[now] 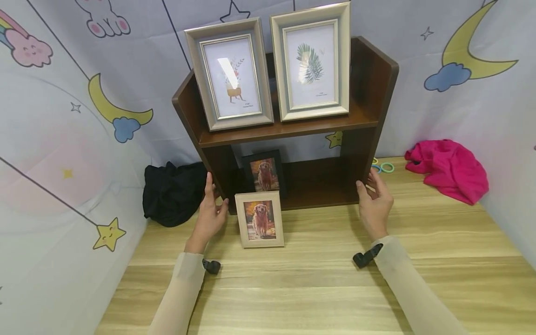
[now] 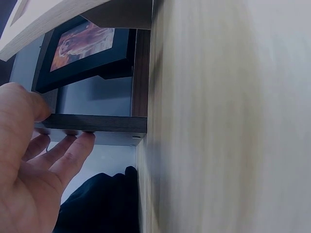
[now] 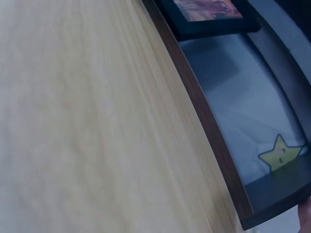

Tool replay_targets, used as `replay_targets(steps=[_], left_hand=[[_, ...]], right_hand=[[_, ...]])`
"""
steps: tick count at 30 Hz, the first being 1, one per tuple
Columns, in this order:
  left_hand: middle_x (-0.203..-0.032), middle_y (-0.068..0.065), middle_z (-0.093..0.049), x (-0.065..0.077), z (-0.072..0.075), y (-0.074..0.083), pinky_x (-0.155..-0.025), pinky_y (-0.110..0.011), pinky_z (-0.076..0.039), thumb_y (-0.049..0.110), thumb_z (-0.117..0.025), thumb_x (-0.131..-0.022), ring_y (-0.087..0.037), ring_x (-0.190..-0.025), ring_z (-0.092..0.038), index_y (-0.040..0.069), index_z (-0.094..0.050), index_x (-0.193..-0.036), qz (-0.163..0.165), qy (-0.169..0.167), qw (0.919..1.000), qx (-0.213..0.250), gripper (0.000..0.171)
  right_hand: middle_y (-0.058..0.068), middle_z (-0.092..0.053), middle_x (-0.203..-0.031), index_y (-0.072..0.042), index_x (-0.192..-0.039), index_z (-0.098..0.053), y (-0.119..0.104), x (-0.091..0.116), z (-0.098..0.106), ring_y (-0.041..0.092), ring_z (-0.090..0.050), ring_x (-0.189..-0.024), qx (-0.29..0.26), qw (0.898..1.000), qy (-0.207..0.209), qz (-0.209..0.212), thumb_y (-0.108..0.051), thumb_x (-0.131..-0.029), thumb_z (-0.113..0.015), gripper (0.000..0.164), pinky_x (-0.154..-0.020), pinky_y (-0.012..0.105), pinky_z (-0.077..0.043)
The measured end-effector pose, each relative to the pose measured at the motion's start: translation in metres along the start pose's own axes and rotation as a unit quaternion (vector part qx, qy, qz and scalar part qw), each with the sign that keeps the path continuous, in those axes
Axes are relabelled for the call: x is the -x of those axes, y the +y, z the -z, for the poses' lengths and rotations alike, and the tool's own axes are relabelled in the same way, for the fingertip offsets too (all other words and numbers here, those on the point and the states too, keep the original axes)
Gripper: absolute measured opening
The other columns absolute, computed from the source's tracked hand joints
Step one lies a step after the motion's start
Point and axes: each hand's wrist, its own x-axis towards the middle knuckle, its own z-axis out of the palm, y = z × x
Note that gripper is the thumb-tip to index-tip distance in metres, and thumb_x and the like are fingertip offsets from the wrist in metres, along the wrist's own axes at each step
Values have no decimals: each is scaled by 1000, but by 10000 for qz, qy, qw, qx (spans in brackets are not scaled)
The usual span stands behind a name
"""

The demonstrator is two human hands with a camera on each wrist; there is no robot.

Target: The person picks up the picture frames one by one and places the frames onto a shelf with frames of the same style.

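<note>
A dark brown two-tier wooden shelf (image 1: 289,134) stands on the table between my hands. My left hand (image 1: 211,216) grips its left side panel (image 2: 97,122), with the thumb at the front edge and the fingers along the outer face. At the right panel, my right hand (image 1: 377,206) holds the lower front edge; only a fingertip (image 3: 304,216) shows in the right wrist view. A black photo frame (image 1: 279,174) with a dog picture stands on the lower tier. In front of it, a light wooden frame (image 1: 259,244) with a similar picture stands on the table.
Two large pale frames, one with a plant-pot print (image 1: 234,77) and one with a leaf print (image 1: 311,65), lean on the upper tier. Black cloth (image 1: 173,195) lies left of the shelf, pink cloth (image 1: 448,170) to the right. Small coloured rings (image 1: 387,168) lie behind my right hand.
</note>
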Motion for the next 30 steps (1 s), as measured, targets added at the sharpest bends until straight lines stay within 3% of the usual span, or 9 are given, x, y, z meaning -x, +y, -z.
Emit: replay_targets(steps=[10, 17, 26, 30], left_hand=[[-178, -27, -14, 0, 0, -2, -84, -56, -67, -5, -60, -105, -53, -156, -38, 27, 11, -173, -24, 29, 10000, -22, 104], [-164, -40, -35, 0, 0, 0, -86, -56, -67, -6, -61, -103, -53, -143, -55, 27, 8, -174, -150, 135, 9998, -24, 104], [-163, -38, -35, 1, 3, 8, -88, -58, -66, -6, -63, -101, -53, -138, -60, 25, 4, -174, -134, 193, 9997, 73, 104], [-157, -35, -43, 1, 7, 14, -89, -58, -66, -6, -63, -100, -50, -127, -67, 20, -4, -174, -268, 403, 9988, 72, 98]], right_hand=[[-18, -74, -118, -13, -143, -71, 9, -3, 5, -2, -72, -101, 15, 9998, -125, 161, 4, -96, -75, 50, -86, 9, -58], [-16, -75, -119, -19, -142, -72, 14, -5, 8, 0, -72, -101, -31, 9998, -206, 19, 1, -95, -78, 51, -86, 10, -58], [-17, -75, -119, -21, -142, -73, 10, -6, 10, 0, -72, -102, -97, 9995, -304, -29, -1, -96, -78, 50, -86, 10, -59], [-18, -75, -119, -21, -141, -73, 9, -5, 11, -1, -72, -100, -67, 9995, -310, -58, -4, -96, -78, 49, -85, 10, -59]])
